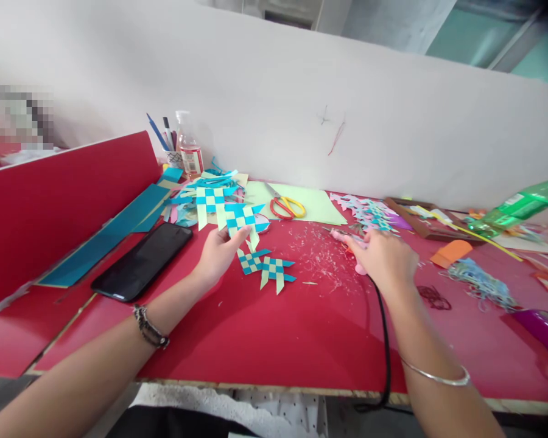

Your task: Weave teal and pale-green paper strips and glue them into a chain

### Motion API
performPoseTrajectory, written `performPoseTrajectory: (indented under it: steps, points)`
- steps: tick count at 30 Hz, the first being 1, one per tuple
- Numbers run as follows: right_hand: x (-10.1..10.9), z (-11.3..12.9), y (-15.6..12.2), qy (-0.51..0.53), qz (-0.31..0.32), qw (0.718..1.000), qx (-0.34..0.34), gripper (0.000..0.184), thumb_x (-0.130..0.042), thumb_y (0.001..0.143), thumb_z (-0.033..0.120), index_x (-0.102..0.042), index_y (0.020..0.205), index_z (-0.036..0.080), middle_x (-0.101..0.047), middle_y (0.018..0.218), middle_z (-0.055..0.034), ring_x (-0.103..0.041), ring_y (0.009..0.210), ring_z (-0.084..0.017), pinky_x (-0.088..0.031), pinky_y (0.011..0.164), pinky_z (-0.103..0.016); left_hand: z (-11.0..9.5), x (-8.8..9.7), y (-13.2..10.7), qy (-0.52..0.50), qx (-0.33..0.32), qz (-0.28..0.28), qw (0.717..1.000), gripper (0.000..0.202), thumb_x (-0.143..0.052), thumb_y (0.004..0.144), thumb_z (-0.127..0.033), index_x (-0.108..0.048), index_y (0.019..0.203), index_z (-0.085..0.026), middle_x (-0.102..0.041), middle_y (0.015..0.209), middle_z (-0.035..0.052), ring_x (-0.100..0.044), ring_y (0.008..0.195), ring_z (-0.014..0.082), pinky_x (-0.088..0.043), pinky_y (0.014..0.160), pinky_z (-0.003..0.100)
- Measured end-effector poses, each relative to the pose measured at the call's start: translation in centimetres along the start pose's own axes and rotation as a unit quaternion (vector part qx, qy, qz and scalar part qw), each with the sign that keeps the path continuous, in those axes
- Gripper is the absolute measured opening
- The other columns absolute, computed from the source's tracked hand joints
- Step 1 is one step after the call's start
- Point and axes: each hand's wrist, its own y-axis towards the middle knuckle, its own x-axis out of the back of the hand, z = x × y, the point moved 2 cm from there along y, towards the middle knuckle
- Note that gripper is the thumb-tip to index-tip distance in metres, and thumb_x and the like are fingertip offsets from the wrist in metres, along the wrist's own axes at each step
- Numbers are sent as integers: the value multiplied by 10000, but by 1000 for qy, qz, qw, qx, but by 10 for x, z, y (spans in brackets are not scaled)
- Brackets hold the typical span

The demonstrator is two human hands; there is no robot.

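Observation:
Between the thumb and fingers of my left hand (219,252) is a woven paper fish (242,220) in blue and pale yellow checks. Two smaller woven fish (274,269) lie on the red tabletop just below it, side by side. My right hand (388,258) is closed around a pink glue gun (347,236); its nozzle points left and a black cord (386,340) hangs from it over the table's front edge. Another checked woven fish (210,199) rests behind my left hand, on a pile of paper strips (219,180).
Red-and-yellow-handled scissors (287,205) lie on pale green paper (319,204). A black phone (141,261) and blue strips (105,234) are at left, beside a red partition (68,201). Thread bundles (479,283), a brown tray (424,222) and a green bottle (520,204) are at right.

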Motion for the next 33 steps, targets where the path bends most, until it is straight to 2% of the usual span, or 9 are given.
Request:
performPoseTrajectory:
  steps: [2,5,9,13,18,22,25,30,33]
  points:
    - [-6,26,-9,0,17,997,78,367,-399,752,484,-576,781,164,-603,711,-92,-562,684,-217,-399,601,-328,1,0,1,12,-2,-4,1000,299,-566,671,-432,-621,791,-164,-650,834,24,-563,757,157,-414,658,227]
    - [-28,63,-29,82,122,965,216,428,-407,773,460,-491,1079,173,-569,1004,-104,-517,941,-220,-405,764,-341,1,1,2,32,-2,-1,999,290,-562,676,-426,-613,766,-156,-644,783,22,-554,752,159,-410,648,226]
    - [-45,85,-46,77,204,941,258,576,-466,710,539,-445,1159,177,-491,1099,-131,-436,1046,-266,-374,843,-393,-2,0,1,36,-4,5,999,272,-565,674,-422,-601,709,-155,-634,718,10,-549,712,151,-409,630,224]
    - [-41,81,-44,103,251,931,244,479,-531,682,506,-503,1052,203,-483,1022,-96,-450,989,-238,-387,818,-368,-4,-2,-2,55,7,-7,998,274,-591,642,-427,-611,666,-156,-636,670,4,-554,645,149,-409,584,223]
    - [-36,74,-42,192,281,912,227,303,-583,674,405,-493,891,214,-491,938,-39,-470,899,-179,-393,764,-313,-6,-4,-3,55,-9,10,998,305,-600,629,-432,-642,746,-153,-666,791,23,-578,763,183,-427,684,244]
    - [-35,76,-43,282,329,883,180,257,-564,693,301,-449,898,199,-525,858,1,-506,749,-124,-410,666,-257,-5,-3,-3,74,-7,8,997,316,-598,631,-437,-642,742,-144,-669,812,33,-580,773,189,-427,687,247]
    - [-33,76,-41,344,346,862,140,180,-548,694,273,-489,840,186,-542,805,14,-518,718,-112,-416,648,-243,-3,-2,-3,80,-9,12,997,306,-589,646,-430,-635,747,-145,-666,814,31,-578,773,184,-424,684,241]
    - [-34,68,-35,470,321,822,-17,281,-613,625,317,-540,855,173,-579,772,6,-557,699,-120,-444,636,-256,-2,-2,-2,87,-20,19,996,295,-577,664,-425,-625,740,-144,-654,780,18,-570,721,160,-416,669,234]
    - [-37,63,-33,554,309,767,-100,312,-647,576,339,-552,825,178,-597,737,8,-575,673,-123,-459,626,-270,-1,-1,-2,99,-24,19,995,293,-577,662,-428,-612,692,-139,-633,690,5,-551,645,140,-402,601,224]
